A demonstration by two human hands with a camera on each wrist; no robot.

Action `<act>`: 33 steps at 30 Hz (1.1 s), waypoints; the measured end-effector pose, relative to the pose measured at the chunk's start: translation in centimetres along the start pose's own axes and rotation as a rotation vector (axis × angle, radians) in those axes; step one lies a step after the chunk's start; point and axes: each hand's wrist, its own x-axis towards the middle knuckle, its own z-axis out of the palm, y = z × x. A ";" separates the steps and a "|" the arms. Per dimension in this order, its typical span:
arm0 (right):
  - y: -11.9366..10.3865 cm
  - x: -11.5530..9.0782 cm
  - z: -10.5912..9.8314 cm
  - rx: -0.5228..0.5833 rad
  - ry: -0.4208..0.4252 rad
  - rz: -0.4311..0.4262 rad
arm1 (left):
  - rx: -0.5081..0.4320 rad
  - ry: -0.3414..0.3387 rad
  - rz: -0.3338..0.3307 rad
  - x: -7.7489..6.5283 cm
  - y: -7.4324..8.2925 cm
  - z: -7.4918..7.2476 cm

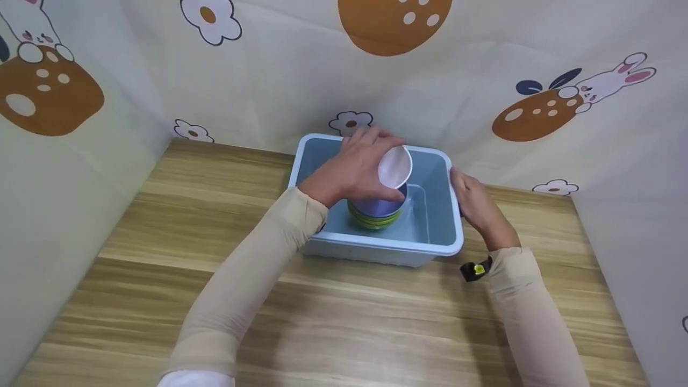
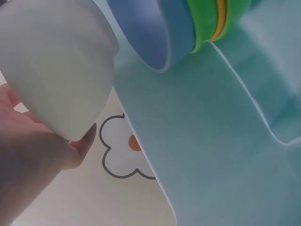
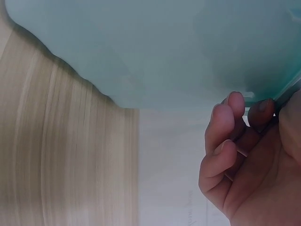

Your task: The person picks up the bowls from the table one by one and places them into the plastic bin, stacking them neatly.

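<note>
Over the inside of a light blue plastic basin (image 1: 376, 243), my left hand (image 1: 357, 169) grips a white bowl (image 1: 395, 167), which is tilted with its mouth to the right. Just beneath it, a blue-purple bowl (image 1: 377, 207) tops a stack of green bowls (image 1: 375, 221) standing in the basin. The left wrist view shows the white bowl's outside (image 2: 61, 70) with fingers behind it, plus an orange rim among the green ones. At the basin's right side, my right hand (image 1: 477, 203) holds the rim, its curled fingers (image 3: 221, 120) beneath the edge.
The basin stands on a wood-grain table (image 1: 344, 322), close to a back wall covered in cloth (image 1: 279, 80) with fruit, rabbit and flower prints. Similar cloth stands at both sides. A small black device (image 1: 475, 270) is strapped at the right wrist.
</note>
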 end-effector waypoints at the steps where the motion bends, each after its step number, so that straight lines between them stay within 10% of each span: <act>1: 0.0 0.0 0.0 0.004 0.000 0.000 | 0.003 -0.004 0.000 0.0 0.0 0.0; 33: 0.0 -0.2 -0.1 -0.004 -0.006 -0.016 | 0.035 -0.234 0.095 0.3 -1.6 1.4</act>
